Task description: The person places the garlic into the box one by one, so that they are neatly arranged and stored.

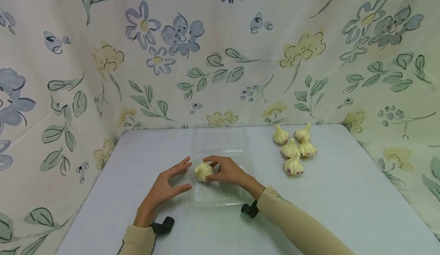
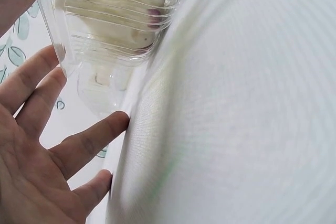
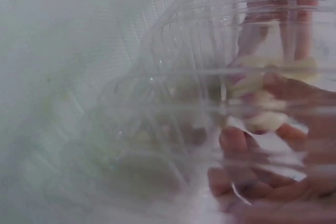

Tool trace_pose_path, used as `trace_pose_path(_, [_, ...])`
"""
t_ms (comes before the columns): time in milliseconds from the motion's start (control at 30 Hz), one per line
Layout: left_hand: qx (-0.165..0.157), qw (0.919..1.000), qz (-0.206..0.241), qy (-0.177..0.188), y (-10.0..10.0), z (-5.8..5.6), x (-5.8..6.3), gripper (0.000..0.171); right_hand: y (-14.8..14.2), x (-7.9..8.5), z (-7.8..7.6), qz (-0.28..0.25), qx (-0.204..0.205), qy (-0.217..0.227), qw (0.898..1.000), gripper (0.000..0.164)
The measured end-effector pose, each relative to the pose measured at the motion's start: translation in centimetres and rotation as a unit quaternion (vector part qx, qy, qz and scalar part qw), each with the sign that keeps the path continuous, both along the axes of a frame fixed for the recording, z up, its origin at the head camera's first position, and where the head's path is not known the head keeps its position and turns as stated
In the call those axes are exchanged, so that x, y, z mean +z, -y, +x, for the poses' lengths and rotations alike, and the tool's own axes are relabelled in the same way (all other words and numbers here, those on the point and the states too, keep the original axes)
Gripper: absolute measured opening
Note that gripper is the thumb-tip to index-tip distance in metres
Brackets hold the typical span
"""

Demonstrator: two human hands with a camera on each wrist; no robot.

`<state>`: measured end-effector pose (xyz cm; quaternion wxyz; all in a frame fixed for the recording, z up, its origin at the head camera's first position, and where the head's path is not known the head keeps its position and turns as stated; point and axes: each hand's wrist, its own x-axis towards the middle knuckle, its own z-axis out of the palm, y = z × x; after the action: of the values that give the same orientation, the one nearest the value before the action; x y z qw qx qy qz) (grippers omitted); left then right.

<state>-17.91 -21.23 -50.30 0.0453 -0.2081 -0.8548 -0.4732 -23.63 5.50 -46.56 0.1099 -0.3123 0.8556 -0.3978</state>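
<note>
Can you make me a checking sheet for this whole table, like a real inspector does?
Surface: white table, looks flat.
Job's things: clear plastic box, open, with its lid laid back on the far side; one garlic bulb inside, at the left; five more garlic bulbs on the table, to the right.
Clutter: nothing seen.
Grips: right grip pinches the bulb in the box; left grip has spread fingers by the box's left side, touching or not is hard to tell.
Cables: nothing seen.
Surroundings: flowery cloth behind and at both sides.
</note>
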Motion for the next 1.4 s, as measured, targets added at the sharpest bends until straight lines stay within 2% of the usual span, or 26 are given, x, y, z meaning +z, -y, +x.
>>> trace_pose_path(567, [0.005,0.9999,-0.009,0.003,-0.1,0.0,0.3,0.066,-1.4,1.1,0.4,0.024,-0.006,0.019,0.999,0.063])
trace_pose_path(933, [-0.002,1.0000,0.002,0.002,-0.1,0.1,0.2,0.067,-4.4,2.4,0.4,0.001,-0.023,0.009,1.000,0.059])
trace_pose_path(1167, [-0.002,1.0000,0.001,0.001,-0.1,0.0,0.1,0.067,-6.9,3.9,1.1,-0.050,-0.050,0.002,0.997,0.054])
trace_pose_path(1400, [-0.002,1.0000,0.001,-0.001,-0.1,0.0,0.2,0.067,-9.0,3.5,1.2,-0.070,-0.079,-0.006,0.994,0.051])
